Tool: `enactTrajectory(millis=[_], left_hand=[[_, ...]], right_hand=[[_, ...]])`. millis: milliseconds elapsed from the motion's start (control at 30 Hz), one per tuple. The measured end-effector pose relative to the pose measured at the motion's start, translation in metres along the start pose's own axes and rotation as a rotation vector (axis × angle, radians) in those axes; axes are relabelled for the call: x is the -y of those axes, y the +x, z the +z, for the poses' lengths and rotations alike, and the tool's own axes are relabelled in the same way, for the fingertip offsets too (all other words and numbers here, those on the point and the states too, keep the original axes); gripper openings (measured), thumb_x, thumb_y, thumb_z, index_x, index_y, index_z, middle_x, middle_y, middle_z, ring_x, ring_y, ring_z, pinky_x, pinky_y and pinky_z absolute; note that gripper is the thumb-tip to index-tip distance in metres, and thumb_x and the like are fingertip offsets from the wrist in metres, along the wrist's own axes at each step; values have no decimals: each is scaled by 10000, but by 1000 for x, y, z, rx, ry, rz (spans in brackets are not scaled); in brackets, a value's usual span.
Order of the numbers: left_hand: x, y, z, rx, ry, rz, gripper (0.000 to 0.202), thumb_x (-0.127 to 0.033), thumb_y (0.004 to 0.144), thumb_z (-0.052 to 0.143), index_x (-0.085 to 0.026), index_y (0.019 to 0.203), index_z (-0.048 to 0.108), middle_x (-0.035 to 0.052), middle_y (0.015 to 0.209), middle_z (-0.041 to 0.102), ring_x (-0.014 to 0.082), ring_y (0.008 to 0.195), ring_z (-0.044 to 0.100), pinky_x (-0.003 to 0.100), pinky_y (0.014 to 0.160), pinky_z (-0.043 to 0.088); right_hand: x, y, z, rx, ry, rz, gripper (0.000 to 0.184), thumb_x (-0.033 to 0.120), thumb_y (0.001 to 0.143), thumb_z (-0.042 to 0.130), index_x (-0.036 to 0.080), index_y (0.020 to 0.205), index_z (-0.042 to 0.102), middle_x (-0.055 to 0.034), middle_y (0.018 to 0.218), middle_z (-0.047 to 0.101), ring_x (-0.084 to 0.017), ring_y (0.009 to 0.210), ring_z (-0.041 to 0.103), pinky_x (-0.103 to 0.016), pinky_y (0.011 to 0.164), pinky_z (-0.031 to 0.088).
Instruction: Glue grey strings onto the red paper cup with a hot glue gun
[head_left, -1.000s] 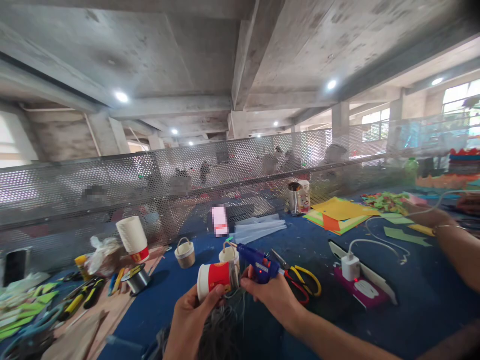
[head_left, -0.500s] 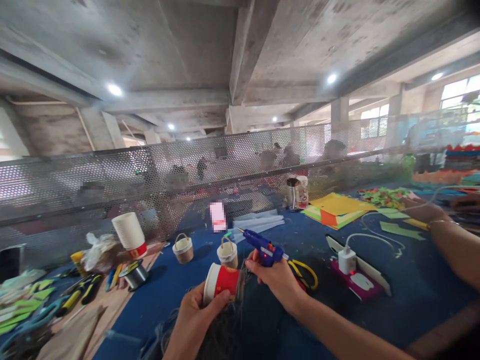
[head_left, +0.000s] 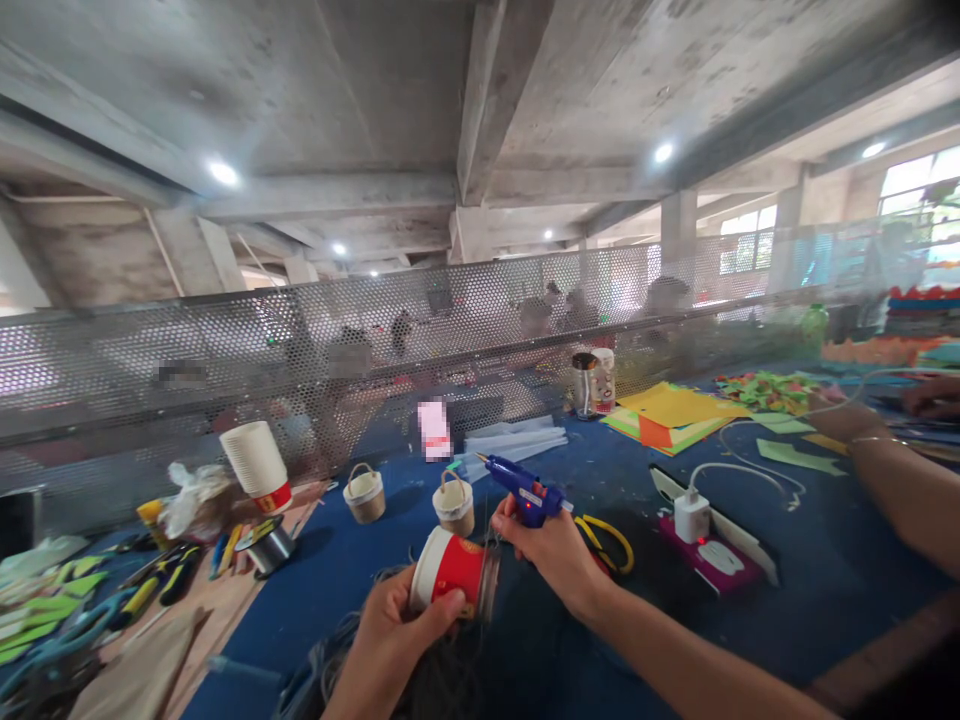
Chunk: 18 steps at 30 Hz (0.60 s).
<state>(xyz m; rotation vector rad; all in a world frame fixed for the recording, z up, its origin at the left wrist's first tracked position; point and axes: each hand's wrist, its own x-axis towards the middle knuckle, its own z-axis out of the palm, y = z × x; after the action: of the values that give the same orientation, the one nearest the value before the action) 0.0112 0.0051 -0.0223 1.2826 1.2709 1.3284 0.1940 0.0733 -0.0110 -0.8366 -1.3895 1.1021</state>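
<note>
Your left grip [head_left: 394, 628]: grasping red-and-white paper cup [head_left: 459, 572], tipped sideways above blue counter [head_left: 311, 575] | your right grip [head_left: 551, 552]: clasped round blue glue gun [head_left: 525, 487], angled up-left, apart from cup | two small handled baskets [head_left: 453, 508] standing just beyond cup

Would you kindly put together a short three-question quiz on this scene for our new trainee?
1. Open question: which tool is in the person's right hand?

2. True or false: the person's left hand is holding the yellow-handled scissors.

3. Multiple choice: how many small handled buckets stand on the blue tabletop?
a) one
b) two
c) four

Key:
1. A blue glue gun.
2. False; it is holding a red and white cup.
3. b) two.
</note>
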Motion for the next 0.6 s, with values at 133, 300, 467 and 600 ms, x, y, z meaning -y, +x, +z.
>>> enactTrajectory(millis=[133,300,467,600], left_hand=[[-4,-2,0,-2,5,-2,363,-463,623,795,-132,759,741,58,618,705,158,536,595,218,508,464],[-9,-4,0,-25,13,2,365,-470,608,804,-133,726,727,46,597,694,151,529,584,201,485,447],[-8,-2,-2,-39,12,10,388,-481,618,802,-133,773,726,44,595,694,140,525,569,193,481,440],[-5,0,-4,-31,4,10,383,-463,615,813,-127,781,730,48,612,703,135,536,573,193,509,456]], right_hand=[[1,0,0,-4,-21,27,184,330,750,680,171,723,592,41,615,538,-85,493,428,-218,490,369],[-2,0,0,-10,-34,36,171,320,741,686,166,737,611,39,617,537,-90,518,434,-216,503,375],[-2,0,-1,-12,-27,37,163,305,735,681,164,730,601,35,627,541,-88,514,430,-214,496,380],[-1,0,-1,-24,3,21,167,311,735,675,167,751,592,16,693,577,-93,526,447,-218,494,403]])
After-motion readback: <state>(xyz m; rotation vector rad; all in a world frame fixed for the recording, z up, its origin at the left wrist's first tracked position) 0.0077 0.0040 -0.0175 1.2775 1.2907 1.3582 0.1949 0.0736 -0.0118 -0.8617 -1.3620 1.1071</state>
